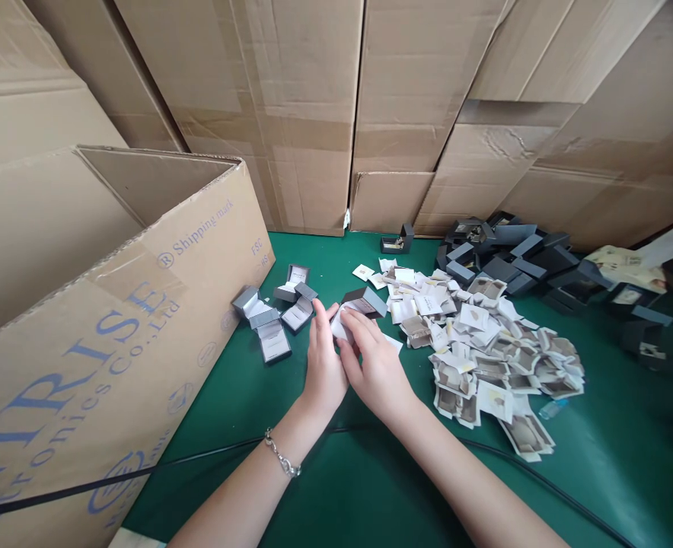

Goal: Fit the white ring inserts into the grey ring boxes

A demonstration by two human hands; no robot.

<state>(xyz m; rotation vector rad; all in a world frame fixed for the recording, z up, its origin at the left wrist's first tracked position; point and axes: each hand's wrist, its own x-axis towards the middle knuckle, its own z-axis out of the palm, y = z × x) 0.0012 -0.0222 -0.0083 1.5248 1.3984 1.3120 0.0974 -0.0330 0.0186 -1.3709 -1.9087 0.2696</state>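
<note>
Between my two hands is a small dark grey hinged gift box (pixel 371 300), its lid raised and a white lining inside. My left hand (pixel 323 358) cups it from the left, the fingers pointing up along its side. The fingers of my right hand (pixel 374 358) press on the white lining (pixel 343 323), with the thumb close to the left palm. Left of my hands, several similar open boxes (pixel 273 340) with white linings lie on the green table (pixel 314 502). To the right spreads a heap of white and grey paper inserts (pixel 485 342).
A big open carton (pixel 199 251) with blue print stands at the left. Taped cartons (pixel 291 99) wall off the back. Dark open boxes (pixel 513 259) are piled at the back right, one dark box (pixel 397 240) apart. A black cable (pixel 508 457) crosses near my forearms.
</note>
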